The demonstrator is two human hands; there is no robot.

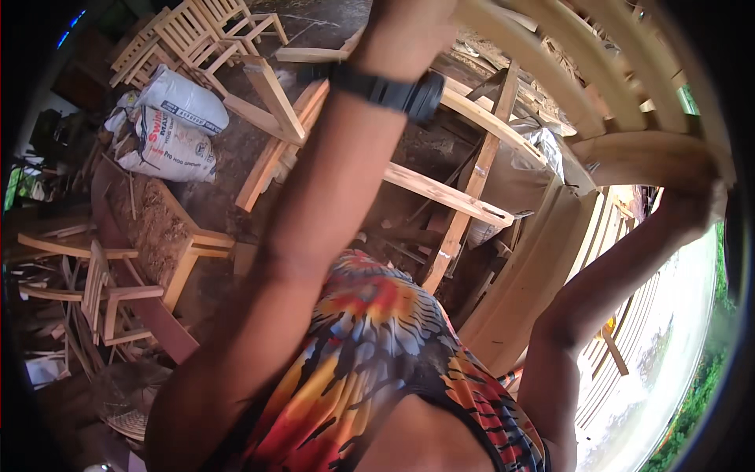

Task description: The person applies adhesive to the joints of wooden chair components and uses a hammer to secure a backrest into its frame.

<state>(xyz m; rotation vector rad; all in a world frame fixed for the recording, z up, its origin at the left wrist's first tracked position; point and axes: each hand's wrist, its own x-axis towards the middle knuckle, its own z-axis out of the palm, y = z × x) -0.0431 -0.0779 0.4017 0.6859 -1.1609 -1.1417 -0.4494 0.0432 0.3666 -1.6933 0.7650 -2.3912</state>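
Observation:
A pale slatted wooden chair part (653, 157), its curved slats joined to a thick bowed rail, is held up close at the upper right. My right hand (704, 211) is closed round the outer end of that rail; shadow and blur partly hide the fingers. My left arm, with a black wristwatch, stretches up to the top edge. There my left hand (413, 27) is close beside the slats' far ends, but its fingers are cut off by the frame, so its grip does not show.
Bare wooden frames (448, 195) and a long board (472, 177) stand ahead of me. Slatted chairs (197, 35) and stuffed white sacks (169, 145) lie at the upper left. More chair frames (102, 295) are at the left. A broad wooden plank (523, 271) slopes along my right.

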